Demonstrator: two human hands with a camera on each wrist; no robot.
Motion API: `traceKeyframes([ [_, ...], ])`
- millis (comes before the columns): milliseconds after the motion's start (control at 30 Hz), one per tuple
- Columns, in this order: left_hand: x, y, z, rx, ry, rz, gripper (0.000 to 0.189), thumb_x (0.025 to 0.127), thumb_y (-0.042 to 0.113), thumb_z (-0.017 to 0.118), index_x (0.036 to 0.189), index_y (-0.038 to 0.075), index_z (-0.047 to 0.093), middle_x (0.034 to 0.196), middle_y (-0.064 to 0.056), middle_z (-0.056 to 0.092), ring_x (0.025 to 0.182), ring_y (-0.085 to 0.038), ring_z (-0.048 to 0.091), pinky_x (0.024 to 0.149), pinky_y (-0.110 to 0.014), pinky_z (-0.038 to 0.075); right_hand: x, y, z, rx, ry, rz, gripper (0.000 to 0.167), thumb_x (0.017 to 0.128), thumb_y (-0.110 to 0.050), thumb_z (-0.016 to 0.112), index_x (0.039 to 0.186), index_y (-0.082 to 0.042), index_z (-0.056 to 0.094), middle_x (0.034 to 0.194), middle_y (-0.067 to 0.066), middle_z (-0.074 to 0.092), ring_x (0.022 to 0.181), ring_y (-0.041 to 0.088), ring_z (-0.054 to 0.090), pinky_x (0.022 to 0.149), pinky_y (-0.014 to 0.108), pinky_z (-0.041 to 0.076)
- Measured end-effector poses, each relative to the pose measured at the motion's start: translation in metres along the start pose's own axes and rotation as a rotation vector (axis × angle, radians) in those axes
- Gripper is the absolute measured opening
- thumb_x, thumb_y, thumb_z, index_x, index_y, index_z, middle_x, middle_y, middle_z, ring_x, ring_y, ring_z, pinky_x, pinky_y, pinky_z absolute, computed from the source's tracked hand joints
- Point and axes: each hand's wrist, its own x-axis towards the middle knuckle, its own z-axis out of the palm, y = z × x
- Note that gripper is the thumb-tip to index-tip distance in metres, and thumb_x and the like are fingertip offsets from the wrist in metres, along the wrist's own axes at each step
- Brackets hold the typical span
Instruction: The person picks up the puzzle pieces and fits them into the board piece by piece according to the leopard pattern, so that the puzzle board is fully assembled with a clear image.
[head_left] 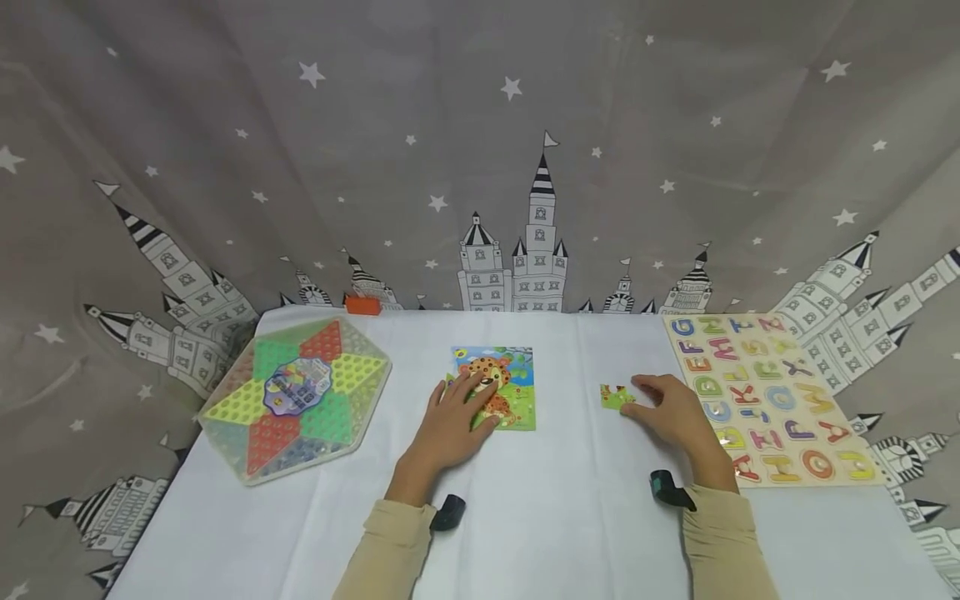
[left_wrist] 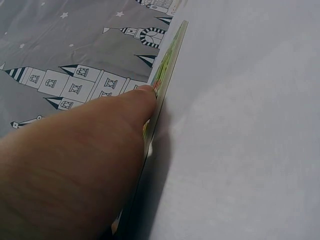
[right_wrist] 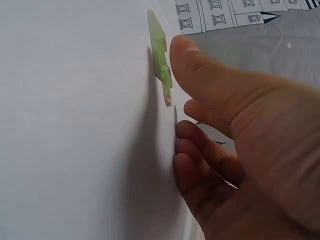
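A square jigsaw puzzle (head_left: 522, 408) with a spotted cartoon animal lies on the white table, and its lower left is covered by my left hand (head_left: 450, 429). That hand rests on the picture with fingers spread. In the left wrist view the thumb (left_wrist: 142, 102) lies along the near edge of the puzzle (left_wrist: 170, 60). To the right, a small green and red jigsaw piece (head_left: 613, 397) lies apart from the puzzle. My right hand (head_left: 675, 417) is beside this piece, thumb and fingers parted. The right wrist view shows its thumb (right_wrist: 195, 62) close by the piece (right_wrist: 160, 57); whether they touch is unclear.
At the left lies a hexagonal Chinese checkers board (head_left: 367, 408) in clear wrapping. A wooden alphabet puzzle (head_left: 750, 408) lies right of my right hand. A small orange block (head_left: 363, 306) sits at the back edge, before a grey castle-print curtain (head_left: 480, 125).
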Motion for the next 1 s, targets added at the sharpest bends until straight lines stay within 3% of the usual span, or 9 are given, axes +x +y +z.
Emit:
traceKeyframes([
  [100, -0.001, -0.002, -0.001, -0.001, 0.006, 0.0, 0.06, 0.103, 0.05, 0.049, 0.158, 0.028, 0.04, 0.168, -0.003, 0.031, 0.159, -0.028, 0.019, 0.129, -0.058, 0.011, 0.001, 0.0, 0.007, -0.004, 0.011, -0.031, 0.061, 0.089, -0.04, 0.079, 0.138, -0.007, 0.063, 0.13, 0.022, 0.06, 0.121, 0.04, 0.057, 0.106, 0.058, 0.047],
  [267, -0.002, -0.001, 0.001, -0.014, -0.002, 0.006, 0.06, 0.103, 0.051, 0.047, 0.159, 0.028, 0.039, 0.169, -0.003, 0.03, 0.159, -0.028, 0.019, 0.13, -0.058, 0.011, 0.002, -0.005, 0.011, -0.018, 0.042, -0.036, 0.045, 0.087, -0.028, 0.081, 0.123, -0.003, 0.069, 0.119, 0.021, 0.061, 0.107, 0.036, 0.058, 0.098, 0.054, 0.049],
  [467, -0.002, 0.001, -0.002, 0.001, -0.006, 0.0, 0.061, 0.103, 0.052, 0.047, 0.159, 0.028, 0.039, 0.168, -0.003, 0.032, 0.159, -0.028, 0.02, 0.13, -0.058, 0.012, 0.002, -0.017, 0.011, 0.125, 0.045, -0.04, 0.024, 0.093, -0.018, 0.074, 0.109, -0.007, 0.061, 0.105, 0.013, 0.066, 0.091, 0.021, 0.06, 0.081, 0.032, 0.047],
  [567, -0.001, 0.001, -0.005, 0.002, 0.011, 0.011, 0.06, 0.103, 0.051, 0.048, 0.158, 0.026, 0.041, 0.167, -0.004, 0.033, 0.158, -0.029, 0.021, 0.129, -0.058, 0.013, 0.003, -0.033, 0.015, 0.25, 0.015, -0.07, 0.015, 0.099, -0.015, 0.065, 0.112, -0.007, 0.062, 0.11, 0.013, 0.065, 0.086, 0.015, 0.062, 0.076, 0.026, 0.049],
  [667, -0.001, 0.001, -0.007, 0.003, 0.011, 0.017, 0.06, 0.104, 0.05, 0.048, 0.158, 0.026, 0.041, 0.167, -0.004, 0.033, 0.159, -0.029, 0.021, 0.129, -0.058, 0.013, 0.004, -0.053, 0.026, 0.363, -0.029, -0.069, 0.023, 0.101, -0.01, 0.061, 0.123, -0.006, 0.062, 0.117, 0.015, 0.062, 0.082, 0.013, 0.066, 0.072, 0.023, 0.054],
  [767, -0.001, 0.001, -0.007, 0.003, 0.02, 0.022, 0.059, 0.103, 0.049, 0.049, 0.157, 0.025, 0.042, 0.167, -0.005, 0.034, 0.158, -0.03, 0.021, 0.129, -0.059, 0.014, 0.006, -0.074, 0.041, 0.397, -0.03, -0.069, 0.034, 0.098, -0.009, 0.065, 0.132, -0.007, 0.061, 0.118, 0.015, 0.064, 0.078, 0.013, 0.07, 0.068, 0.025, 0.058],
  [1000, 0.001, -0.001, -0.005, 0.007, 0.012, 0.007, 0.059, 0.104, 0.049, 0.049, 0.158, 0.027, 0.041, 0.168, -0.004, 0.032, 0.159, -0.03, 0.02, 0.129, -0.058, 0.012, 0.011, -0.11, 0.072, 0.253, 0.007, -0.121, 0.026, 0.091, -0.019, 0.077, 0.117, -0.014, 0.075, 0.099, 0.003, 0.075, 0.084, 0.011, 0.068, 0.079, 0.033, 0.056],
])
